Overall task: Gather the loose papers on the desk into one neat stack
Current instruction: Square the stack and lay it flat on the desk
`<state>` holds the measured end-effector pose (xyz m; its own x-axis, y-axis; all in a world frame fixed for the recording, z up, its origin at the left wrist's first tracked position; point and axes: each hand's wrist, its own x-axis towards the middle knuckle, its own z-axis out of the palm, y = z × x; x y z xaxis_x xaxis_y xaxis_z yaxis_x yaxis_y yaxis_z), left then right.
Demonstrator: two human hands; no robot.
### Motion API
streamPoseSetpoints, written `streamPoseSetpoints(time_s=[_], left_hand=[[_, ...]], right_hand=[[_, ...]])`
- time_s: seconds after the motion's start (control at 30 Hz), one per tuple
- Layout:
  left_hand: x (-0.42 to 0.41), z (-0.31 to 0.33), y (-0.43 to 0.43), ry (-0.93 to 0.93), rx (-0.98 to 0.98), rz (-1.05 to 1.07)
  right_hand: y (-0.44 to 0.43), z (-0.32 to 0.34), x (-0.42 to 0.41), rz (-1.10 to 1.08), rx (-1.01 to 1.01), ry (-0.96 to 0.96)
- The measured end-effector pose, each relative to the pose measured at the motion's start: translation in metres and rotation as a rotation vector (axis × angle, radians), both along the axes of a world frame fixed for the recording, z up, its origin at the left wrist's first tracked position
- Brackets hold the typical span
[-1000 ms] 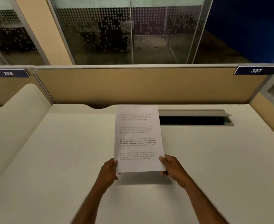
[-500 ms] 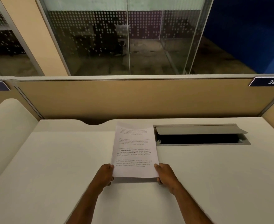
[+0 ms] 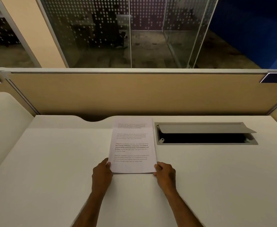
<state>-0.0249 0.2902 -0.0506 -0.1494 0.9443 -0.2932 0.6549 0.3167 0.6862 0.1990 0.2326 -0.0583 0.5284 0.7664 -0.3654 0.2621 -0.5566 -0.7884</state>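
A stack of white printed papers (image 3: 132,145) lies flat on the white desk (image 3: 52,161), its long side pointing away from me, edges lined up. My left hand (image 3: 101,173) grips the stack's near left corner, thumb on top. At the near right corner, my right hand (image 3: 165,175) holds it the same way. The lower edge shows a thin shadow underneath. No other loose sheets are visible on the desk.
An open grey cable tray (image 3: 206,133) with a raised flap sits in the desk just right of the papers. A tan partition wall (image 3: 134,92) closes the back, with a curved notch (image 3: 93,119) in the desk's rear edge. A low divider (image 3: 5,122) stands at left.
The stack, held raised and tilted towards me a second ago, has been lowered flat onto the desk. Both hands kept their hold on the near corners. The camera tilted upward slightly.
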Motion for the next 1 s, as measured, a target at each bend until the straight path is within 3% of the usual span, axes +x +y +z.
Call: streamPoseSetpoints(time_s=[0.3, 0.87, 1.0], left_hand=[[-0.001, 0.0, -0.01, -0.076, 0.036, 0.067], [-0.002, -0.006, -0.001, 0.061, 0.023, -0.013], [0.0, -0.005, -0.003, 0.007, 0.035, 0.083]], right_hand=[[0.001, -0.006, -0.003, -0.02, 0.034, -0.06], [0.006, -0.004, -0.005, -0.036, 0.021, -0.164], [0.007, -0.003, -0.004, -0.013, 0.02, -0.183]])
